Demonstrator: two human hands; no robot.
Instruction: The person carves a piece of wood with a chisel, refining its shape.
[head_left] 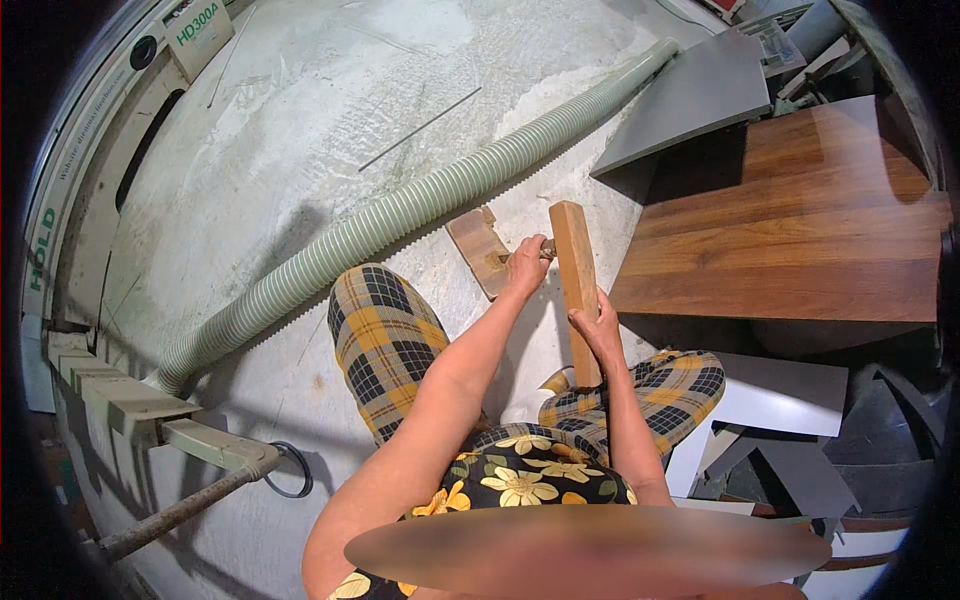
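Note:
A long squared wooden block (573,255) stands at a slant in front of me, its lower end by my crossed leg. My right hand (597,325) is closed around its lower half. Just left of its upper half, my left hand (527,267) is closed on a short brownish thing whose end comes against or very near the block's side. Most of that thing is hidden by the fingers, so its kind is unclear. Beneath and beyond my left hand, a flat brown wooden piece (473,240) with a notched edge lies on the floor.
A ribbed pale hose (420,204) crosses the concrete floor (330,110) diagonally beyond my knees. A thin dark rod (420,129) lies farther off. Wood-grain panel (780,230) and grey board (690,95) lean at right, above white and dark offcuts (785,395). A machine frame (110,130) stands left.

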